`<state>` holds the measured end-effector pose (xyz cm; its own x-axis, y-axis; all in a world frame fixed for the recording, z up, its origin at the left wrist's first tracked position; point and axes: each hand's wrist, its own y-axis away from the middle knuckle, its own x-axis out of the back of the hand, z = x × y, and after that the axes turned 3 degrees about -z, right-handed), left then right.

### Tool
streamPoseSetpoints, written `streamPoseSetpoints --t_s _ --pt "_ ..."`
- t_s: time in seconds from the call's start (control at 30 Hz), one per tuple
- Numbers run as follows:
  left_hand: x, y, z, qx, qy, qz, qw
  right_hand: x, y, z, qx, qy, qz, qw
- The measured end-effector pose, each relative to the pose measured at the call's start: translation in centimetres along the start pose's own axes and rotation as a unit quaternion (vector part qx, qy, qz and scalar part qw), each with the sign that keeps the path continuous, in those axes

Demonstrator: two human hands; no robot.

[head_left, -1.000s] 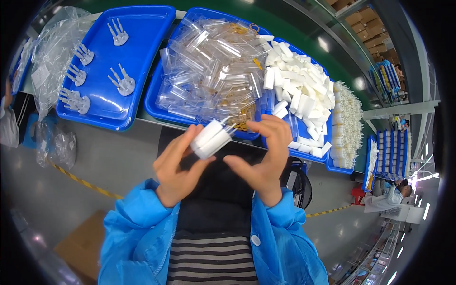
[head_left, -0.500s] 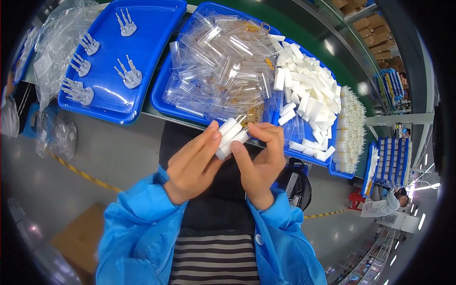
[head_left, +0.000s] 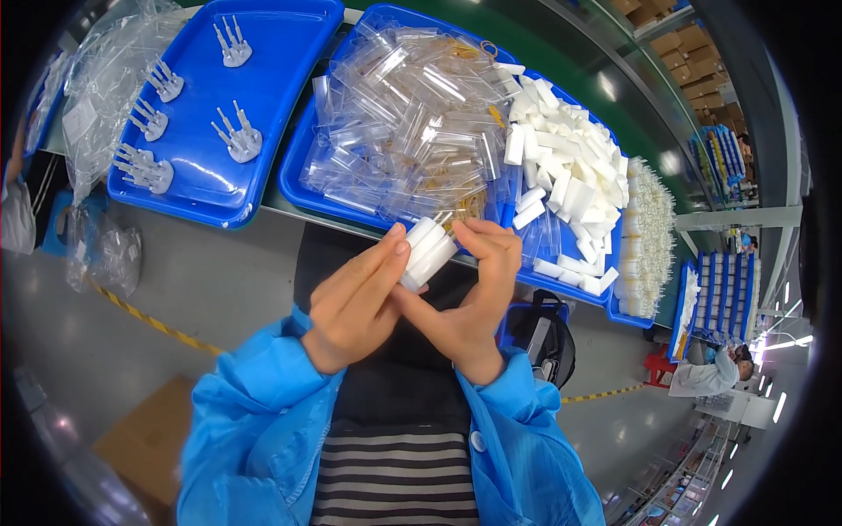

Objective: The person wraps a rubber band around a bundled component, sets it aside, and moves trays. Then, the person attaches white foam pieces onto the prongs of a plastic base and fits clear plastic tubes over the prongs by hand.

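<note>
Low in front of the trays, a small bundle of white block-shaped pieces with thin pointed tips (head_left: 430, 252) is held between my two hands, tips facing away from me. My left hand (head_left: 355, 302) is closed on its left side, fingers stretched along the pieces. On the other side, my right hand (head_left: 469, 302) grips the bundle too: its thumb presses at the near end while the bent fingers touch near the tips. The far ends of the thumb and left fingers are partly hidden by the pieces.
A blue tray (head_left: 197, 188) at the left bears several upright thin-stemmed bundles. Clear plastic sleeves (head_left: 412, 114) fill the middle tray. White blocks (head_left: 561, 149) lie heaped at the right, beside packed tipped pieces (head_left: 645, 245). A plastic bag (head_left: 114, 96) lies far left.
My right thumb has slid from the side of the white pieces down to their near end. The right fingers stay by the tips; my left hand has barely moved.
</note>
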<state>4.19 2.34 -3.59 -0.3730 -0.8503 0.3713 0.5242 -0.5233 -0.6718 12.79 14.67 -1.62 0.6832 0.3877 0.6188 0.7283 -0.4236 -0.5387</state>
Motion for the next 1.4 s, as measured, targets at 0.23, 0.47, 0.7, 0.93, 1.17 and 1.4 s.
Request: streamPoseSetpoints --t_s 0.23,0.47,0.7,0.93,1.17,1.4 --pt "-0.2 0.2 -0.1 0.000 0.023 -0.005 1.000 -0.7 1.0 0.7 0.013 -0.056 0.057 0.997" --pt "0.3 -0.2 0.1 0.042 0.068 -0.019 0.997 -0.1 1.0 1.4 -0.014 -0.141 0.044 0.989" --pt "0.1 0.1 0.2 0.143 0.171 -0.042 0.974 0.1 0.4 1.1 -0.025 -0.188 0.043 0.981" --pt "1.0 0.1 -0.3 0.249 0.388 -0.014 0.887 3.0 -2.6 3.0 -0.045 -0.038 0.032 0.998" --pt "1.8 0.2 -0.6 0.356 0.542 0.017 0.761 3.2 -4.0 4.9 0.000 0.094 -0.085 0.992" --pt "1.5 0.4 -1.1 0.291 0.471 0.013 0.833 2.7 -5.2 4.9 -0.005 0.155 -0.170 0.973"
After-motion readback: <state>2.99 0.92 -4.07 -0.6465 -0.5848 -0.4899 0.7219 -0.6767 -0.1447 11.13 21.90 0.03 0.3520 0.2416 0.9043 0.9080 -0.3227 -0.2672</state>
